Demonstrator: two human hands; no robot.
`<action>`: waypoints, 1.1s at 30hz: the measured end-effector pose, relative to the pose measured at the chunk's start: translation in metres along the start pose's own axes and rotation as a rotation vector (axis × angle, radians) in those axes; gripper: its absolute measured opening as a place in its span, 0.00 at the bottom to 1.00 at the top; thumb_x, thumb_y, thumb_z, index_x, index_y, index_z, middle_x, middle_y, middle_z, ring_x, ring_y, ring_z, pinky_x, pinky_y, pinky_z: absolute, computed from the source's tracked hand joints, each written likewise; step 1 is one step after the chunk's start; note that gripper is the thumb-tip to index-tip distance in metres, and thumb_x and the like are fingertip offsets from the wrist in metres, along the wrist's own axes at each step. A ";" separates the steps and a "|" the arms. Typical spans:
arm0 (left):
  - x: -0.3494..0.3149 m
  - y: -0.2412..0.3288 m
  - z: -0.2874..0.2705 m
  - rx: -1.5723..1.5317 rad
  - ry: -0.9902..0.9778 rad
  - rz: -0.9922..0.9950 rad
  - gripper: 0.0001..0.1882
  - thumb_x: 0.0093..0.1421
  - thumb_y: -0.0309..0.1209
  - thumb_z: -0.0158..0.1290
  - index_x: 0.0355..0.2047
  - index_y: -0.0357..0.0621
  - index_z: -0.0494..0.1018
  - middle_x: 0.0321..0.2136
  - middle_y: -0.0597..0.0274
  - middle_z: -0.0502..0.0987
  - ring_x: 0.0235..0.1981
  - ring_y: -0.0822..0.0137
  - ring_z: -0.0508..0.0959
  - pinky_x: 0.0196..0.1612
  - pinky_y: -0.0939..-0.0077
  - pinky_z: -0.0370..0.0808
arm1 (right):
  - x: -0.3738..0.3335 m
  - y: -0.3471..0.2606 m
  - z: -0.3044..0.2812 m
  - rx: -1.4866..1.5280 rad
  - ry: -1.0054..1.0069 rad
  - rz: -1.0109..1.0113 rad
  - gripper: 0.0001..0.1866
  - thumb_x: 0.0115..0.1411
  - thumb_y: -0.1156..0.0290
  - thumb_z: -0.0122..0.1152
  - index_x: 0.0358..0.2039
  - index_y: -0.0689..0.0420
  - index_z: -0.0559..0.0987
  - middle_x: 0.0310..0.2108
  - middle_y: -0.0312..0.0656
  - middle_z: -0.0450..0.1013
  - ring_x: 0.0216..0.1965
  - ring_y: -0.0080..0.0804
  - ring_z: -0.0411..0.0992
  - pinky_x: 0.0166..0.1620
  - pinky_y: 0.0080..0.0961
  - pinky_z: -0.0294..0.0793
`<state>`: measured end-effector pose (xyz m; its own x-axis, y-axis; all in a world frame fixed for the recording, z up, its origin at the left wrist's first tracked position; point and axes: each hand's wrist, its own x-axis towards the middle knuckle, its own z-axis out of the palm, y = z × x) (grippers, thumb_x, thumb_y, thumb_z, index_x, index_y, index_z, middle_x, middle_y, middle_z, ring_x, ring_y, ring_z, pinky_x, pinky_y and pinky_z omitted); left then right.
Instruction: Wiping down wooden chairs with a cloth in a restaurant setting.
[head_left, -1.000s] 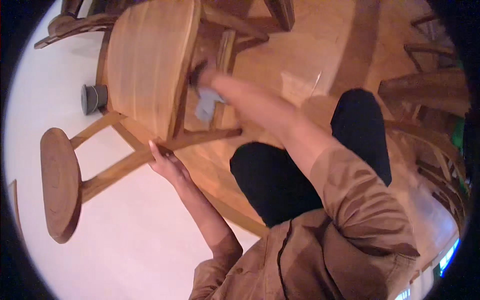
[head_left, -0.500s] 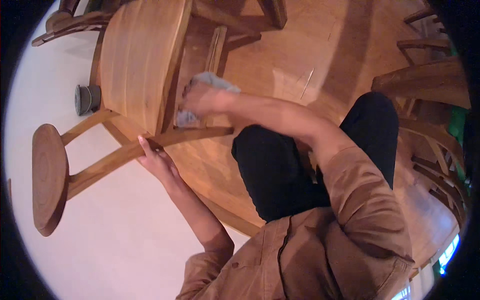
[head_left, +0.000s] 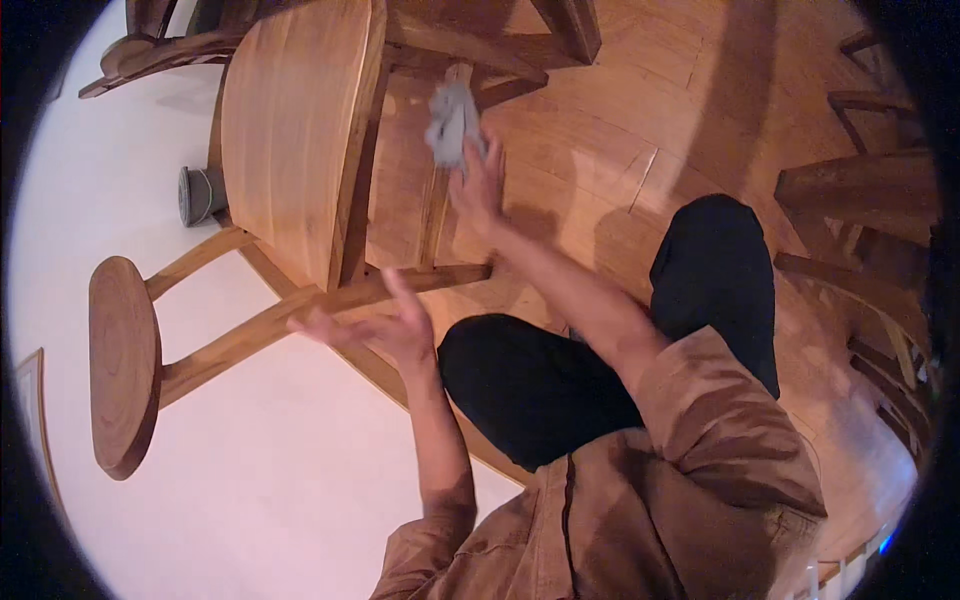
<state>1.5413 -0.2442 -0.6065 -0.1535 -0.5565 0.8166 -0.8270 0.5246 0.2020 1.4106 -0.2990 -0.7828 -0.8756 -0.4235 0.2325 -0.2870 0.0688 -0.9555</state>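
A wooden chair [head_left: 290, 140] fills the left of the view, its seat, legs and curved backrest [head_left: 125, 365] showing. My right hand [head_left: 480, 190] grips a crumpled grey cloth [head_left: 455, 122], which lies against the lower rail [head_left: 434, 215] between the chair's legs. Close by the chair's rear leg [head_left: 385, 288], my left hand [head_left: 385, 325] is spread, thumb up and fingers apart, with nothing in it. Whether its fingertips touch the wood I cannot tell; they are a little blurred.
Beyond the seat, a grey bucket [head_left: 203, 195] with a thin handle stands by the white wall [head_left: 270, 460]. More wooden chairs [head_left: 860, 200] stand on the right, and other wooden furniture [head_left: 180, 50] is at the far left. Wooden flooring [head_left: 620, 130] runs between them.
My right hand has carried the cloth from near the seat's edge and leg out along the lower rail, farther away. My left hand has let go of the chair's backrest post and moved right, fingers spreading.
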 end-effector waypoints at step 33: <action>0.083 0.003 0.035 -0.278 -0.693 0.078 0.35 0.60 0.40 0.59 0.62 0.36 0.61 0.62 0.41 0.62 0.65 0.46 0.61 0.65 0.53 0.57 | 0.060 -0.034 0.001 0.165 0.241 -0.248 0.29 0.48 0.70 0.57 0.52 0.66 0.72 0.55 0.58 0.67 0.59 0.59 0.61 0.61 0.50 0.58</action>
<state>1.5072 -0.3110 -0.5569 -0.5873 -0.7411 0.3253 -0.6466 0.6714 0.3621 1.3681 -0.3278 -0.7369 -0.8592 -0.1825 0.4779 -0.4526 -0.1640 -0.8765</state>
